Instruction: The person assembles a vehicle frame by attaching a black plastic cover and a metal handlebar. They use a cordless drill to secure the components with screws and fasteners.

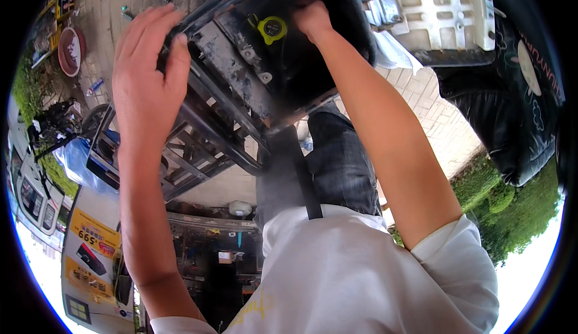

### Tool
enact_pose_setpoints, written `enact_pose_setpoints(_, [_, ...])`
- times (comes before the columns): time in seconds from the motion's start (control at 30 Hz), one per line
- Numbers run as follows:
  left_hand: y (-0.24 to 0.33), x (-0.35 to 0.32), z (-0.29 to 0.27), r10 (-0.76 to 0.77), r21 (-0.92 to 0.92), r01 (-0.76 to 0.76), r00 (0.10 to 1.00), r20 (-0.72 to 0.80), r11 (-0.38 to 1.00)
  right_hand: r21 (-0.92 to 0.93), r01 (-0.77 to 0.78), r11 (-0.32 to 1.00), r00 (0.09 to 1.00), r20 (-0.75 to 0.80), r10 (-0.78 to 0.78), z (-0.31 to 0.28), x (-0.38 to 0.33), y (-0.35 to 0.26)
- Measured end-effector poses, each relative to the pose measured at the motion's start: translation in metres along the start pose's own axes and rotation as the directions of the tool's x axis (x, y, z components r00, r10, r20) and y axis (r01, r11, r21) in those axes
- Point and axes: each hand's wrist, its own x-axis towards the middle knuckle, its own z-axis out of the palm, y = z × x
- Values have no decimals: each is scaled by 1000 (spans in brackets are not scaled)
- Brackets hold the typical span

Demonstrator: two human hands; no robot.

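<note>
My left hand [147, 75] is at the left edge of a black metal frame [208, 108], its fingers stretched out and the thumb apart. Inside the deep black box [328, 63] joined to that frame is my right hand [312, 20], fingers curled in and partly lost in shadow. Whatever they grip, if anything, cannot be made out. A yellow-green tape measure [272, 29] lies in the box, left of my right hand. Beside it runs a worn grey metal plate [223, 57] with bolts.
A white slotted plastic part [445, 6] and a black padded jacket-like cover [506, 99] are at the right. Far left are a reddish basin [71, 51], a spray can [94, 87] and a bicycle [60, 123]. A yellow-printed sign board [90, 244] stands lower left.
</note>
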Motion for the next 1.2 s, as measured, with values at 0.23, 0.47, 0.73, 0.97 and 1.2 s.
enact_pose_setpoints(0.23, [-22, -19, 39, -125, -13, 126, 951, -282, 992, -151, -6, 989, 997, -71, -4, 39, 30, -5])
enact_pose_setpoints(0.47, [-17, -16, 33, -120, -4, 122, 965, -232, 992, -297, 89, 951, 992, -54, -110, 56, 48, 2])
enact_pose_setpoints(0.73, [-18, -16, 31, -133, -33, 129, 964, -230, 991, -266, 182, 947, 971, -104, -216, 69, 52, 10])
enact_pose_setpoints(0.97, [-18, -16, 30, -130, -17, 129, 968, -214, 991, -169, 148, 974, 975, -137, -172, 68, 60, 15])
enact_pose_setpoints(1.2, [-18, -15, 31, -139, -29, 136, 968, -209, 990, -189, 161, 969, 971, -143, -189, 66, 62, 19])
